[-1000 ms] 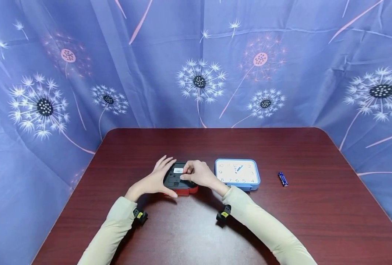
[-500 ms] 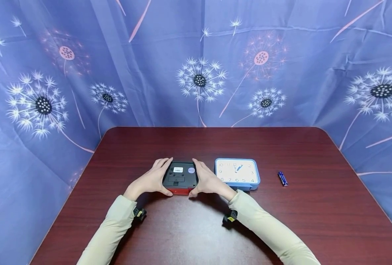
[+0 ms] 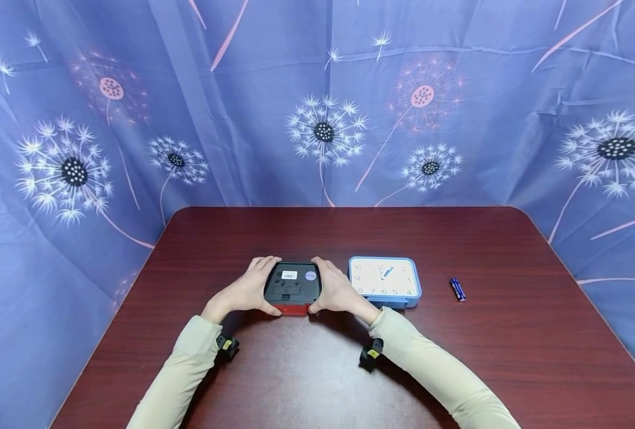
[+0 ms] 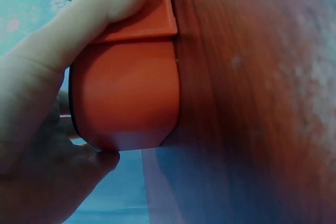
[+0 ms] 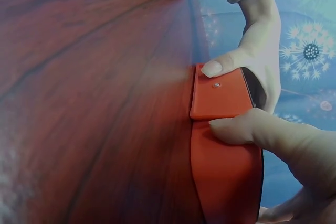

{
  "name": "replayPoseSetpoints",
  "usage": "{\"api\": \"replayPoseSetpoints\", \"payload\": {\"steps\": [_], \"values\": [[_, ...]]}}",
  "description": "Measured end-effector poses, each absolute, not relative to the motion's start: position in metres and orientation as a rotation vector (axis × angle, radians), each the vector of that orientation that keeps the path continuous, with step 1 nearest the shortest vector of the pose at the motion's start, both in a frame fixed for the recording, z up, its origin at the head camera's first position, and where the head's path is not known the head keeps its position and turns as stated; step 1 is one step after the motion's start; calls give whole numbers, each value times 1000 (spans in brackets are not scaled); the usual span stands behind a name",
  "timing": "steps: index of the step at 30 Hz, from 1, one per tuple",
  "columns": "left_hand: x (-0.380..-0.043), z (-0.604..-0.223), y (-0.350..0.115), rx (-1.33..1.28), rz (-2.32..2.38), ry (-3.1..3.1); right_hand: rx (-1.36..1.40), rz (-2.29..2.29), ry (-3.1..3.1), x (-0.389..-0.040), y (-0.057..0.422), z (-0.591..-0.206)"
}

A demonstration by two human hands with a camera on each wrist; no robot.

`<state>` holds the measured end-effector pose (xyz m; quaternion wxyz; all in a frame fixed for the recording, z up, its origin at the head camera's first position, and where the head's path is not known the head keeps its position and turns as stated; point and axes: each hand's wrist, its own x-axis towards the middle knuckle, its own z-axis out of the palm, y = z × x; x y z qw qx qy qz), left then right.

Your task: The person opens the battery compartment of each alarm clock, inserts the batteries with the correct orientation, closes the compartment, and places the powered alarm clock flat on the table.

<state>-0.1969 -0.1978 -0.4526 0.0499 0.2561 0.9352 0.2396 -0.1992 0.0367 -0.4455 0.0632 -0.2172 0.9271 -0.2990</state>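
Observation:
A red clock [image 3: 294, 296] lies face down on the table, its black back with a white label and a round sticker turned up. The battery cover appears to be in place. My left hand [image 3: 245, 290] grips its left side, thumb on the red front edge. From the right side my right hand [image 3: 340, 291] holds the same clock, its thumb pressing the red casing [image 5: 223, 166] in the right wrist view. In the left wrist view, the red end [image 4: 126, 93] sits between my thumb and fingers. The clock's face is hidden underneath.
Just right of my right hand, a blue clock [image 3: 384, 277] lies face up. Farther right are blue batteries [image 3: 458, 290] lying side by side. A blue dandelion-print curtain [image 3: 263, 119] hangs behind the table's back edge.
My right hand has moved from the clock's back to its right side and taken hold there. My left hand has stayed on the left side. Over the last half second little differs.

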Motion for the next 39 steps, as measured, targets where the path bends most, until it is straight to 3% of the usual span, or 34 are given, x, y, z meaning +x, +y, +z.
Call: {"api": "replayPoseSetpoints", "payload": {"steps": [39], "values": [[-199, -446, -200, 782, 768, 2902, -745, -1017, 2715, -207, 43, -438]]}}
